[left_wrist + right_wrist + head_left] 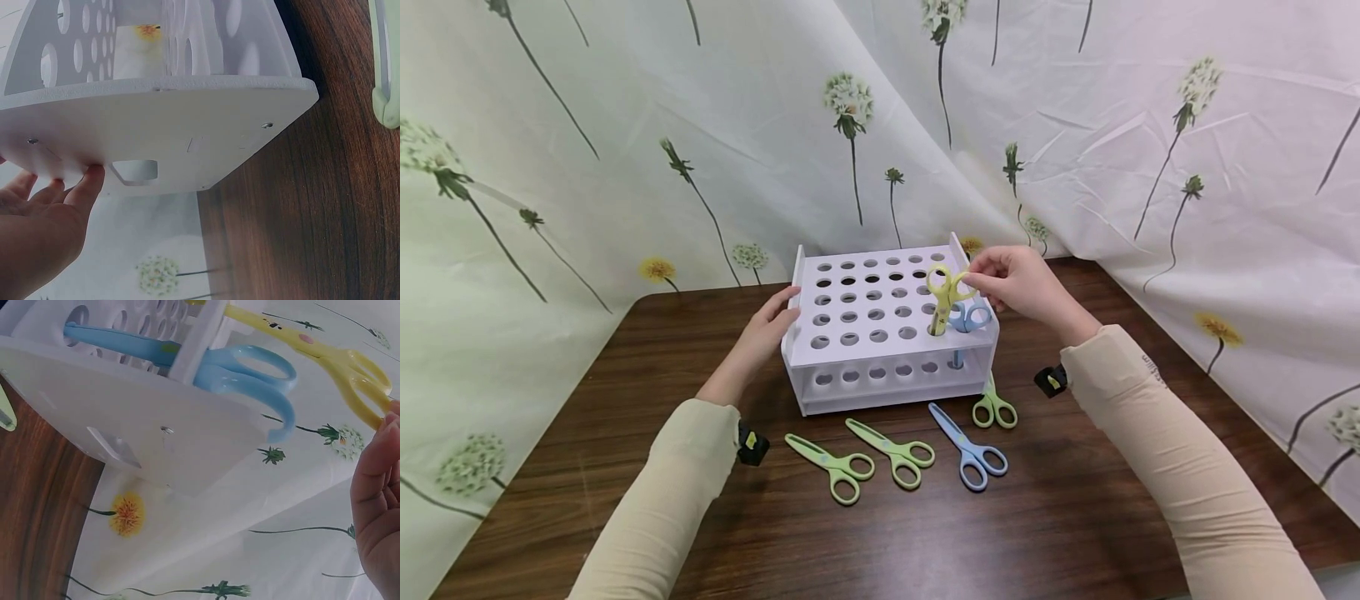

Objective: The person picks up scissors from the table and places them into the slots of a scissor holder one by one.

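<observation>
While your right grip point(1026, 287) pinches the yellow scissors point(942, 312) by one handle loop, their blades stand in a front-row hole of the white rack point(863, 350), just left of the upright light-blue scissors point(212, 372). Your left grip point(762, 332) isn't closed round anything; its fingers rest against the rack's left side panel point(206, 119). On the brown surface point(925, 542), left to right: green pair point(827, 460), second green pair point(895, 450), blue pair point(962, 446), third green pair point(992, 400) near the rack's right front corner.
</observation>
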{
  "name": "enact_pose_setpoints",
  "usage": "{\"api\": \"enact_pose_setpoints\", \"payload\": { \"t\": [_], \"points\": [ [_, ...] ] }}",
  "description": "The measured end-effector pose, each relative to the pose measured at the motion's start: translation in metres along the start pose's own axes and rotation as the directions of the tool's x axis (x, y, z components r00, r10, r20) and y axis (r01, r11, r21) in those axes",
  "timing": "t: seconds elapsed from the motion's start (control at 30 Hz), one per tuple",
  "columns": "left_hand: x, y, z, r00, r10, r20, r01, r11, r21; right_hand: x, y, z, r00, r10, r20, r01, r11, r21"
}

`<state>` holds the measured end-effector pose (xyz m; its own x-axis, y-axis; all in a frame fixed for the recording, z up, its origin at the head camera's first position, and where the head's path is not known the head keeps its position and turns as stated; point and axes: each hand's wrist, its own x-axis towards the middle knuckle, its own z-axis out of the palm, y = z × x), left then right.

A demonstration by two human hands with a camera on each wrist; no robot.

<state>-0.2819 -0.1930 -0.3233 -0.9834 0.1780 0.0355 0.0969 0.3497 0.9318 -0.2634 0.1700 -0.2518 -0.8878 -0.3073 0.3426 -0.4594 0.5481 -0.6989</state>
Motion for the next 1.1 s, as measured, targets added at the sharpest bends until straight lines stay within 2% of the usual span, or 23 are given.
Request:
{"api": "enact_pose_setpoints", "payload": {
  "t": [0.1,0.17,0.33,0.4,0.87,1.1],
  "points": [
    [-0.008,0.012,0.002,1.000,0.001,0.011,-0.001,1.000,-0.011,-0.001,0.001,0.002,1.000,0.013,0.012,-0.013,1.000,-0.021],
    [-0.009,0.013,0.002,1.000,0.000,0.014,0.001,1.000,-0.024,-0.002,0.002,0.004,1.000,0.024,0.019,-0.023,0.999,-0.022],
    [0.001,-0.003,-0.001,1.000,0.005,0.005,-0.005,1.000,-0.013,-0.003,0.004,0.008,0.999,0.030,0.030,-0.029,0.999,-0.029],
    [0.003,-0.004,-0.001,1.000,0.005,0.000,-0.005,1.000,0.000,-0.003,0.005,0.009,0.999,0.025,0.036,-0.024,0.999,-0.036],
    [0.002,-0.003,-0.001,1.000,0.000,0.004,0.000,1.000,-0.001,-0.003,0.008,0.016,0.996,0.043,0.080,-0.036,0.996,-0.087],
    [0.001,-0.001,0.000,1.000,0.003,0.007,-0.003,1.000,0.002,-0.003,0.008,0.020,0.994,0.054,0.095,-0.040,0.989,-0.144]
  ]
}}
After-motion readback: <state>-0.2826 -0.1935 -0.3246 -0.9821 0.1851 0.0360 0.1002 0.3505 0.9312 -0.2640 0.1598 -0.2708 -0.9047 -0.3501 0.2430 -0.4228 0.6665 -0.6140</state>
